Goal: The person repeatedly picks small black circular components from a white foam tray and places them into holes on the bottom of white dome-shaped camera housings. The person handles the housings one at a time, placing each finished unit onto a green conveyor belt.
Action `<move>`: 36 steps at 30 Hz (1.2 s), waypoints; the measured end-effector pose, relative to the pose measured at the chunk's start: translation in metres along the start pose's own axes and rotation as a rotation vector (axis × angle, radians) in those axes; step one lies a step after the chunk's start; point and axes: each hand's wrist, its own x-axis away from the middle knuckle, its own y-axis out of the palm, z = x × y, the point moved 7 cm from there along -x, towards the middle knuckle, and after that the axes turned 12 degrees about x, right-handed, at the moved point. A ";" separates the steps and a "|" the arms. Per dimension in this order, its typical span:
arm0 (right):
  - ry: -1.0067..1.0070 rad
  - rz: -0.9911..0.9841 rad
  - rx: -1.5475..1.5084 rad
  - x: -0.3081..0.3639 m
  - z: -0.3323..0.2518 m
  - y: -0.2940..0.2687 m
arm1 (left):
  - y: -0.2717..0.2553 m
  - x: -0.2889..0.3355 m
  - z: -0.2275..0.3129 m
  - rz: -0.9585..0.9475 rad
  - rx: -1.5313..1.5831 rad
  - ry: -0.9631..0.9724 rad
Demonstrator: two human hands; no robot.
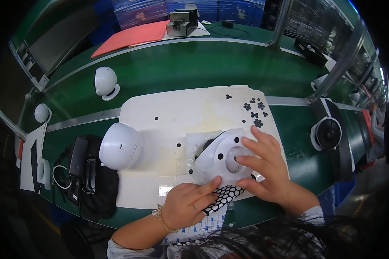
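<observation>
A white rounded device lies tipped over on a foam pad, its round base facing up. Black round pads sit on that base. My left hand pinches a black sheet with white round holes beside the device's near edge. Over the base, my right hand is open with its fingers apart. Its index fingertip is at the base, by a small dark spot I cannot make out clearly. The thumb is close to the near rim.
A second white device stands left on the pale board. Black dots and clusters lie at the board's far right. Black equipment with cables is at left; a round black-faced device stands right. A metal fixture sits at the back.
</observation>
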 end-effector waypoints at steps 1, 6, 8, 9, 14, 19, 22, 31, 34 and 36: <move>0.033 0.042 -0.086 0.008 0.006 0.000 | 0.000 -0.001 0.001 -0.007 0.003 -0.010; 0.184 0.015 -0.314 0.029 0.017 0.018 | 0.001 -0.003 0.002 0.042 -0.005 0.028; 0.221 -0.008 -0.347 0.032 0.019 0.024 | 0.002 -0.003 0.002 0.052 -0.016 0.043; 0.230 -0.005 -0.362 0.032 0.020 0.025 | 0.002 -0.003 0.002 0.060 -0.020 0.044; 0.230 -0.038 -0.411 0.030 0.022 0.031 | 0.003 -0.002 0.001 0.054 -0.025 0.084; 0.223 -0.038 -0.431 0.030 0.022 0.030 | 0.004 -0.002 0.001 0.018 -0.046 0.079; 0.230 -0.037 -0.482 0.030 0.025 0.032 | 0.004 -0.001 -0.001 0.017 -0.036 0.054; 0.252 -0.040 -0.529 0.031 0.027 0.034 | 0.005 -0.002 0.000 0.006 -0.061 0.046; 0.237 -0.045 -0.506 0.029 0.025 0.033 | 0.005 -0.002 0.000 0.014 -0.060 0.047; 0.226 -0.045 -0.476 0.029 0.024 0.032 | 0.005 -0.002 0.000 0.018 -0.063 0.047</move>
